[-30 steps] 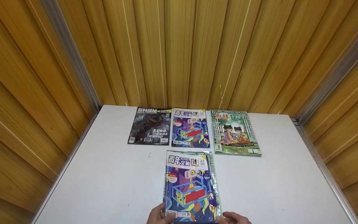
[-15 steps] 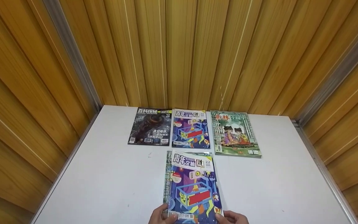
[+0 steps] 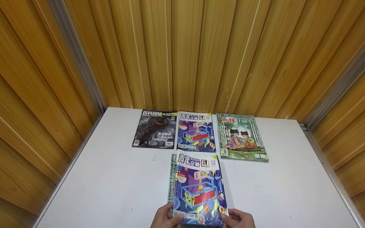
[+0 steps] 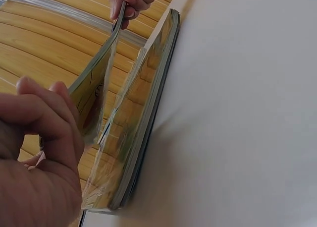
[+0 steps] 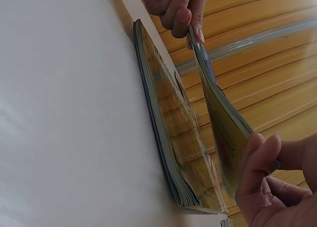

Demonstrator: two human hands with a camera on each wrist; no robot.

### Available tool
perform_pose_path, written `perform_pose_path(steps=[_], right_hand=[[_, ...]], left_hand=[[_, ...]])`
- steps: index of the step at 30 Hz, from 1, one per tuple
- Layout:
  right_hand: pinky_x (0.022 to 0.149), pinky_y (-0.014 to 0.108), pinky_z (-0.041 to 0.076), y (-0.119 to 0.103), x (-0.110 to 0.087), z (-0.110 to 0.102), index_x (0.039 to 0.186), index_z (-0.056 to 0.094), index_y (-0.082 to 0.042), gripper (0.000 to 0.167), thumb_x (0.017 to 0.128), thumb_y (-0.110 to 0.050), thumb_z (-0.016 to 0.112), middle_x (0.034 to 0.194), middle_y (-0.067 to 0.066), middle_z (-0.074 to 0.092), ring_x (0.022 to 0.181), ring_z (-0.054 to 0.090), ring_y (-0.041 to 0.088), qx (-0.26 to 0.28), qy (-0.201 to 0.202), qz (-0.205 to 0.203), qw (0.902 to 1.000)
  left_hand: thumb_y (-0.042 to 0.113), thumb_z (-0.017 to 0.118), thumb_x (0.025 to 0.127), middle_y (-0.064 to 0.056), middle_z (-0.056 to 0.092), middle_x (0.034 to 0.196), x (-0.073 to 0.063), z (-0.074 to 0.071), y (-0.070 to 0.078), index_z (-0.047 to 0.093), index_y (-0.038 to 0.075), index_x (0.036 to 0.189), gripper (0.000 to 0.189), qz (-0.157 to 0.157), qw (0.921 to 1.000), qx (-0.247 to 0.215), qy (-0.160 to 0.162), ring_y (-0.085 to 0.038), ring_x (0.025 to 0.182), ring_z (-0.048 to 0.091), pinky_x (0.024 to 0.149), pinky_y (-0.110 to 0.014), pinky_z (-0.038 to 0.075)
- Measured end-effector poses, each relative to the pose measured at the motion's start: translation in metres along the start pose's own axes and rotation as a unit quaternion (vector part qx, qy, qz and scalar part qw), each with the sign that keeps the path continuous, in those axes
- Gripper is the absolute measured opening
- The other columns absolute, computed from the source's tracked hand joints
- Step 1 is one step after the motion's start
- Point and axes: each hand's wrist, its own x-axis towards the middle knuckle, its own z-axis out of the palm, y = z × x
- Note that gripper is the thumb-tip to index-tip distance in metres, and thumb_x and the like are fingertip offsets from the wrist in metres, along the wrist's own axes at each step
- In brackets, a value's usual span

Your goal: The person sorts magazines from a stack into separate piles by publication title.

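Both hands pinch a purple-blue magazine (image 3: 199, 190) by its lower corners, thumbs on the cover. My left hand (image 3: 167, 217) has the left corner, my right hand (image 3: 239, 218) the right. In the left wrist view the magazine (image 4: 94, 71) is raised at a slant, with a gap above a stack of magazines (image 4: 148, 108) on the table. From the head view it covers most of that stack; only a green patterned edge (image 3: 171, 180) shows at the left. The right wrist view shows the same lifted magazine (image 5: 225, 123), its yellow underside towards the stack.
Along the back of the white table (image 3: 116, 180) lie a dark magazine (image 3: 155, 128), a purple-blue magazine (image 3: 196, 131) with a matching cover, and a thick green magazine or stack (image 3: 242, 137). Wood-patterned panels (image 3: 182, 53) wall the table at the back and sides.
Both hands have lifted the purple-blue magazine and shifted it slightly right, uncovering the green edge at the left of the stack. The back row stays put; the head view has shifted slightly.
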Motion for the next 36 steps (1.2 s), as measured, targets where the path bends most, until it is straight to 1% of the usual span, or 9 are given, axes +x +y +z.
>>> perform_pose_path(steps=[2,4,7,10,15,19,23,27,36], right_hand=[[0.068,0.028,0.062,-0.003,0.002,0.001,0.122,0.069,0.02,0.047,0.094,-0.014,0.084,0.085,0.006,0.077,0.071,0.073,0.013,0.013,0.007,0.003,0.9999],[0.066,0.028,0.061,-0.007,0.004,0.002,0.123,0.068,0.021,0.045,0.095,-0.011,0.083,0.086,0.008,0.077,0.07,0.073,0.014,0.016,0.014,0.004,0.9998],[0.064,0.027,0.06,-0.014,0.007,0.003,0.124,0.068,0.019,0.041,0.096,-0.008,0.081,0.086,0.01,0.075,0.07,0.072,0.014,0.005,0.028,0.004,0.9996],[0.063,0.027,0.059,-0.022,0.011,0.004,0.122,0.07,0.018,0.035,0.097,-0.005,0.079,0.085,0.009,0.075,0.069,0.071,0.015,-0.017,0.047,-0.018,0.9986],[0.061,0.025,0.058,-0.035,0.021,0.006,0.122,0.07,0.019,0.032,0.097,0.0,0.077,0.085,0.01,0.076,0.067,0.071,0.015,-0.04,0.075,-0.064,0.9943],[0.061,0.025,0.058,-0.04,0.032,0.006,0.121,0.071,0.017,0.029,0.098,0.001,0.076,0.084,0.01,0.076,0.068,0.071,0.016,-0.041,0.091,-0.06,0.9931],[0.06,0.025,0.058,-0.044,0.042,0.007,0.118,0.072,0.017,0.026,0.097,0.002,0.076,0.082,0.01,0.075,0.067,0.07,0.015,-0.03,0.098,-0.068,0.9924],[0.059,0.025,0.058,-0.05,0.051,0.008,0.117,0.072,0.017,0.025,0.097,0.003,0.075,0.082,0.011,0.074,0.066,0.069,0.015,-0.032,0.102,-0.082,0.9909],[0.058,0.027,0.058,-0.067,0.074,0.005,0.117,0.073,0.016,0.024,0.099,0.002,0.074,0.082,0.011,0.074,0.066,0.068,0.015,-0.048,0.107,-0.115,0.9863]], left_hand=[[0.006,0.072,0.1,-0.005,0.081,0.087,0.001,0.001,0.004,0.061,-0.005,0.141,0.044,-0.006,0.9999,0.01,0.009,-0.007,0.06,0.065,0.058,-0.021,0.052],[0.006,0.072,0.101,-0.001,0.076,0.079,0.004,0.003,0.009,0.063,-0.002,0.141,0.041,-0.014,0.9997,0.013,0.016,-0.007,0.057,0.062,0.056,-0.02,0.05],[0.007,0.072,0.102,0.001,0.073,0.075,0.009,0.003,0.015,0.064,0.001,0.141,0.04,-0.023,0.9993,0.017,0.023,-0.007,0.055,0.058,0.053,-0.02,0.048],[0.009,0.072,0.103,0.002,0.07,0.07,0.015,0.004,0.023,0.064,0.002,0.139,0.038,-0.017,0.9989,0.034,0.028,-0.007,0.051,0.054,0.048,-0.02,0.043],[0.007,0.073,0.102,0.003,0.066,0.062,0.028,0.005,0.037,0.066,0.002,0.131,0.031,0.028,0.9972,0.062,0.031,-0.006,0.045,0.051,0.043,-0.019,0.039],[0.007,0.073,0.102,0.003,0.065,0.059,0.038,0.004,0.047,0.067,0.0,0.126,0.026,0.06,0.9939,0.088,0.028,-0.005,0.043,0.052,0.042,-0.019,0.039],[0.009,0.073,0.103,0.004,0.065,0.058,0.047,0.001,0.056,0.066,-0.001,0.124,0.024,0.084,0.9867,0.138,0.022,-0.003,0.043,0.053,0.042,-0.018,0.039],[0.01,0.072,0.104,0.004,0.065,0.059,0.056,-0.002,0.064,0.065,-0.003,0.126,0.027,0.1,0.9801,0.17,0.02,-0.004,0.043,0.054,0.043,-0.018,0.04],[0.009,0.07,0.104,-0.008,0.068,0.062,0.078,0.002,0.082,0.066,-0.002,0.13,0.028,0.118,0.9751,0.185,0.032,-0.011,0.047,0.054,0.045,-0.021,0.04]])
